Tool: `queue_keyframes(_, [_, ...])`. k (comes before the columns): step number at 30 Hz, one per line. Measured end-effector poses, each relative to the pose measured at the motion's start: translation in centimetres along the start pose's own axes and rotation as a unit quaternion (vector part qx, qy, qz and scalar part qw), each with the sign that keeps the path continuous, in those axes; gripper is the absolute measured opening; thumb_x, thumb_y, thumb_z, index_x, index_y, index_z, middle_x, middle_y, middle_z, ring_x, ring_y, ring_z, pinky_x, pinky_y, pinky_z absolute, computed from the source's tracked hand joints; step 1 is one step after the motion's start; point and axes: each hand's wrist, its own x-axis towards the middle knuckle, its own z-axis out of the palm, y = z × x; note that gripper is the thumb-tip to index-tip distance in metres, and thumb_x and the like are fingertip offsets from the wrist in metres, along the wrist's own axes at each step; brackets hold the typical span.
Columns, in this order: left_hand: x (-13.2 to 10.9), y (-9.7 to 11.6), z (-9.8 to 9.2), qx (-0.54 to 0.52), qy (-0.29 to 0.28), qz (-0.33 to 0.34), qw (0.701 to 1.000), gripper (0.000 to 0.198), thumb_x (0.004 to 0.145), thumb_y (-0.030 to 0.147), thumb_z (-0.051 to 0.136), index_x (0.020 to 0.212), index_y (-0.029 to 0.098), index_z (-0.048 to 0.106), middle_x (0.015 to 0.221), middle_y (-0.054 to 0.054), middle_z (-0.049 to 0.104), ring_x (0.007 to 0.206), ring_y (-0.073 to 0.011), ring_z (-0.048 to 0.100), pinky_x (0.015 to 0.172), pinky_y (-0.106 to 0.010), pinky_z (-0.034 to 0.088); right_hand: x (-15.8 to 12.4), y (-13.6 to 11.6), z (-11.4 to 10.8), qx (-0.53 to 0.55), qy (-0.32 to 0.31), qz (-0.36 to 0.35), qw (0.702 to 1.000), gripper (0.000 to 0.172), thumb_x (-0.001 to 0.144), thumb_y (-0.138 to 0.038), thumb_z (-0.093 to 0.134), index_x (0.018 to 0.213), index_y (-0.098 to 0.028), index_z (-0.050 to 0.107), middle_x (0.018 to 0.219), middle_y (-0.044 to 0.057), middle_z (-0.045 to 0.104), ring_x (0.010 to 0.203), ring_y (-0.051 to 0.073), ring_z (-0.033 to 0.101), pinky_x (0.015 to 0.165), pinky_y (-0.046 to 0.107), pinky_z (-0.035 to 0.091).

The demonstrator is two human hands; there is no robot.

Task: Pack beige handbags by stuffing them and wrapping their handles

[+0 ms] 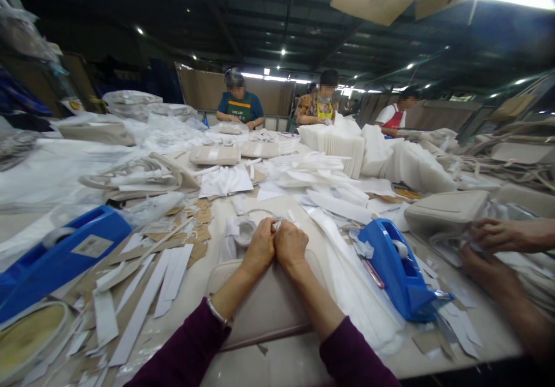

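Note:
My left hand (261,248) and my right hand (291,244) are closed and meet, knuckles together, above a beige handbag (264,312). The bag lies flat in front of me, partly covered by my forearms. A bit of whitish, thin material shows at my fingertips, too small to name. Just beyond my left hand sits a coiled piece in white wrapping (244,232). White foam sheets (347,277) lie to the right of the bag.
Blue tape dispensers stand right (392,265) and left (65,254). Paper strips (147,300) and tags (202,219) litter the left side. Foam stacks (333,144) rise farther back. At right, a co-worker's hands (498,237) work on another bag (446,214). Several people stand opposite.

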Motion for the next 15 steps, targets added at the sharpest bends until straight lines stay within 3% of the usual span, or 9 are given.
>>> queue_keyframes(5, [1.6, 0.7, -0.3, 0.065, 0.111, 0.05, 0.99, 0.035, 0.08, 0.002, 0.033, 0.107, 0.015, 0.05, 0.108, -0.01, 0.052, 0.101, -0.0173, 0.052, 0.089, -0.031, 0.045, -1.2, 0.2, 1.1, -0.021, 0.044, -0.082, 0.995, 0.027, 0.09, -0.006, 0.036, 0.095, -0.014, 0.061, 0.096, 0.012, 0.063, 0.081, 0.023, 0.062, 0.065, 0.03, 0.044])
queue_keyframes(7, [2.8, 0.7, -0.6, 0.201, 0.08, 0.02, 0.976, 0.035, 0.08, 0.001, 0.034, 0.108, 0.014, 0.052, 0.109, -0.012, 0.056, 0.106, -0.0199, 0.052, 0.092, -0.034, 0.042, -1.6, 0.4, 1.6, -0.017, 0.063, -0.098, 0.993, 0.027, 0.087, -0.003, 0.037, 0.093, -0.012, 0.061, 0.096, 0.014, 0.061, 0.083, 0.023, 0.06, 0.067, 0.032, 0.045])
queue_keyframes(10, [4.3, -0.2, -0.9, 0.379, -0.022, -0.045, 0.924, 0.029, 0.084, 0.004, 0.035, 0.096, 0.011, 0.06, 0.096, -0.015, 0.065, 0.096, -0.0246, 0.057, 0.089, -0.04, 0.04, -2.3, 0.6, 1.9, 0.012, 0.075, -0.123, 0.99, 0.028, 0.081, 0.0, 0.039, 0.092, -0.011, 0.062, 0.098, 0.016, 0.059, 0.086, 0.025, 0.057, 0.074, 0.036, 0.047])
queue_keyframes(13, [4.6, -1.2, -0.7, 0.409, -0.058, -0.031, 0.91, 0.029, 0.087, 0.009, 0.036, 0.09, 0.009, 0.065, 0.093, -0.017, 0.067, 0.095, -0.0264, 0.058, 0.094, -0.044, 0.034, -4.0, 0.7, 0.5, 0.111, 0.083, -0.153, 0.978, 0.034, 0.077, 0.003, 0.04, 0.098, -0.01, 0.063, 0.099, 0.016, 0.059, 0.095, 0.027, 0.054, 0.084, 0.041, 0.047])
queue_keyframes(15, [4.3, -1.5, -0.4, 0.419, -0.064, -0.008, 0.906, 0.031, 0.088, 0.01, 0.036, 0.093, 0.007, 0.066, 0.097, -0.019, 0.066, 0.103, -0.028, 0.054, 0.101, -0.045, 0.028, -5.9, 1.0, -1.7, 0.251, 0.06, -0.176, 0.95, 0.035, 0.081, 0.0, 0.039, 0.1, -0.014, 0.065, 0.098, 0.012, 0.059, 0.096, 0.024, 0.055, 0.086, 0.039, 0.047])
